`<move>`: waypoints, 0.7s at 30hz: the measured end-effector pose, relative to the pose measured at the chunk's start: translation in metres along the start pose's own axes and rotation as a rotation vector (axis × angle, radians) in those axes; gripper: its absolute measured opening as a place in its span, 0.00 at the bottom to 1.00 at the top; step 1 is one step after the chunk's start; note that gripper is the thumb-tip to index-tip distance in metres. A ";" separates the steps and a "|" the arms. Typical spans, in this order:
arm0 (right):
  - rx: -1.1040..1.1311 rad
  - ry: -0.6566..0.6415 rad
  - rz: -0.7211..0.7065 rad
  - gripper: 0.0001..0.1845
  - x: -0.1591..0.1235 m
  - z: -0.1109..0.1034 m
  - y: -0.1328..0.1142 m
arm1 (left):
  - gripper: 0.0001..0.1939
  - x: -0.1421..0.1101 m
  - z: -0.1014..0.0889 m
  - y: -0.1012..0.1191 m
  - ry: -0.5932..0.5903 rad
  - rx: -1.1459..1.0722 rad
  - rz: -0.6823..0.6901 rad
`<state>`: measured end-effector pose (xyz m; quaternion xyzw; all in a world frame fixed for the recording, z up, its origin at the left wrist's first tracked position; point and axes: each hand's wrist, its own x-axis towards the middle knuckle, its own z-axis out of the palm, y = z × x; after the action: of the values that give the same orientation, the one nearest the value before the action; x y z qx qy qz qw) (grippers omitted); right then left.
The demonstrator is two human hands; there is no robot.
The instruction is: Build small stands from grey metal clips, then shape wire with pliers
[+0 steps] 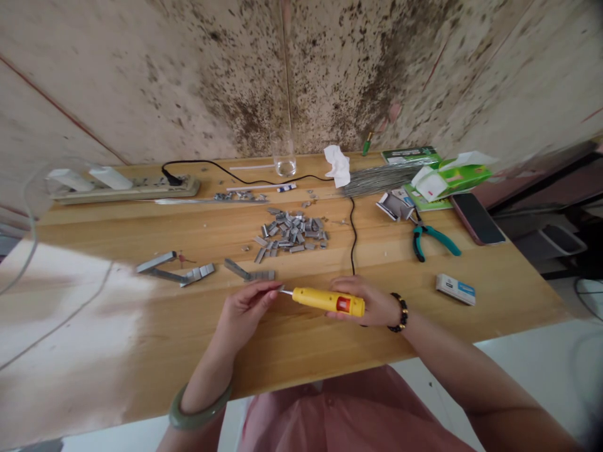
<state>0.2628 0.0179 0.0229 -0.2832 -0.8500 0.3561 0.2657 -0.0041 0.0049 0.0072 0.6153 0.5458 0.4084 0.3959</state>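
Observation:
My right hand (362, 301) is wrapped round a yellow hot glue gun (320, 300) with a red switch on its side. Its thin metal nozzle points left, right at the fingertips of my left hand (247, 309). Those fingers are pinched on a small grey metal piece (281, 288), mostly hidden by them. Just beyond my left hand lie a dark metal strip and joined staple pieces (262, 275). Further left is a bent construction of staple strips (176, 270). A loose heap of short staple pieces (294, 232) lies beyond both hands.
Teal-handled pliers (436, 240), a staple box (455, 289) and a phone (477, 218) lie right. At the back are a power strip (127, 190), a water glass (285, 164), white glue sticks (254, 187), a wire bundle (381, 177) and a tissue pack (456, 174). A black cord (353, 232) crosses the table.

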 end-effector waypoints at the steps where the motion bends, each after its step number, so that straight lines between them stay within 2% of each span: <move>1: 0.001 -0.005 -0.003 0.15 0.000 0.000 -0.001 | 0.13 0.000 0.000 -0.001 0.001 0.004 0.002; 21: -0.029 -0.009 0.020 0.17 -0.001 0.000 0.001 | 0.11 0.000 -0.001 -0.006 0.004 -0.031 0.015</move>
<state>0.2638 0.0178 0.0217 -0.2940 -0.8534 0.3476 0.2539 -0.0066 0.0059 0.0022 0.6122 0.5358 0.4210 0.4011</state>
